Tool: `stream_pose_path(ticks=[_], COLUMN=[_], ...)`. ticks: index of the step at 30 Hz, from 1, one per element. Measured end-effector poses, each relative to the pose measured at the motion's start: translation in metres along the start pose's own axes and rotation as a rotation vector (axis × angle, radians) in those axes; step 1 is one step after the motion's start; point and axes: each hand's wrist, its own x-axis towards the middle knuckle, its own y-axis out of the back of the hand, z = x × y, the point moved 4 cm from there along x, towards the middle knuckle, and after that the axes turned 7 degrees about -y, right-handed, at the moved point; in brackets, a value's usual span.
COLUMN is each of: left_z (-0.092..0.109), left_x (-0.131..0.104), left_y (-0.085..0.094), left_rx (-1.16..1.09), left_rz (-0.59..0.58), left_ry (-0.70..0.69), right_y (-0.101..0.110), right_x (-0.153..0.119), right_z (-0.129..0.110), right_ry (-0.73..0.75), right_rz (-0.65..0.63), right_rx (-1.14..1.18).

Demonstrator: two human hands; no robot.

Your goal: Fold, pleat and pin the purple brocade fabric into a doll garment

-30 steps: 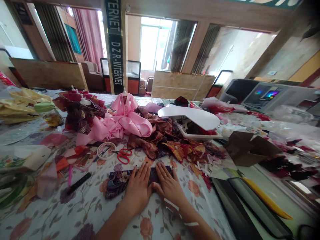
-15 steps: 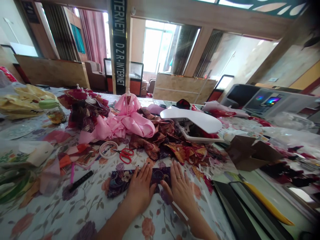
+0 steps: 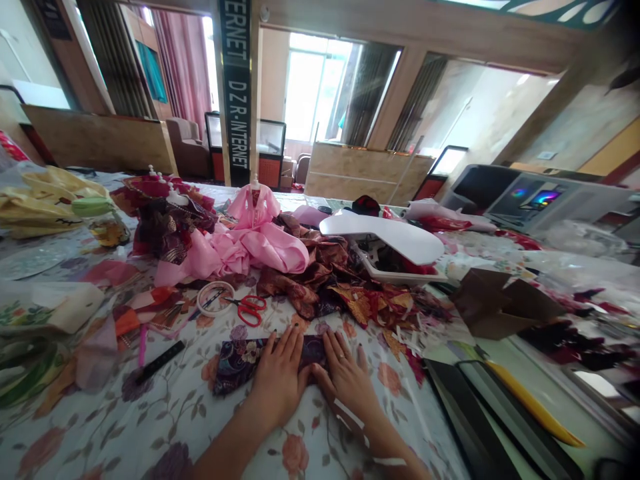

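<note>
A folded strip of dark purple patterned fabric (image 3: 239,363) lies flat on the flowered tablecloth (image 3: 240,440) in front of me. My left hand (image 3: 283,367) rests on its middle, palm down with fingers stretched out. On the fabric's right end lies my right hand (image 3: 345,373), flat too, its thumb close to the left one. Both hands cover part of the cloth. Red-handled scissors (image 3: 250,311) are just beyond the fabric, beside a white roll of tape (image 3: 215,298). A black strip like a ruler (image 3: 160,362) lies to the left.
Behind the scissors stands a pink satin doll dress (image 3: 255,207) next to heaped brown fabric (image 3: 320,260). A white curved board (image 3: 383,235) lies over a tray. To the right are fabric scraps (image 3: 370,303), a brown box (image 3: 505,303) and a yellow-handled tool (image 3: 535,403).
My right hand has slid left along the fabric, nearer my left hand. The left hand stays in place. The whole view has shifted slightly.
</note>
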Motion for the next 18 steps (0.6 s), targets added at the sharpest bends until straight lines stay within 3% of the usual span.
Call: stream_pose_path(ticks=[6, 9, 13, 15, 18], left_z=[0.001, 0.000, 0.001, 0.001, 0.000], left_x=[0.000, 0.001, 0.002, 0.001, 0.001], left_y=[0.003, 0.003, -0.001, -0.001, -0.002], left_rx=[-0.011, -0.015, -0.013, -0.014, -0.010], left_rz=[0.002, -0.022, -0.104, -0.109, -0.060], left_ry=[-0.013, 0.001, -0.031, -0.047, -0.026], right_y=[0.020, 0.029, 0.012, 0.003, -0.001], right_x=[-0.007, -0.005, -0.001, 0.000, 0.000], right_z=[0.024, 0.002, -0.043, -0.049, -0.038], right_ry=[-0.229, -0.112, 0.163, 0.170, 0.126], right_rz=[0.119, 0.175, 0.027, 0.000, 0.023], right_rx=[-0.010, 0.027, 0.071, 0.083, 0.072])
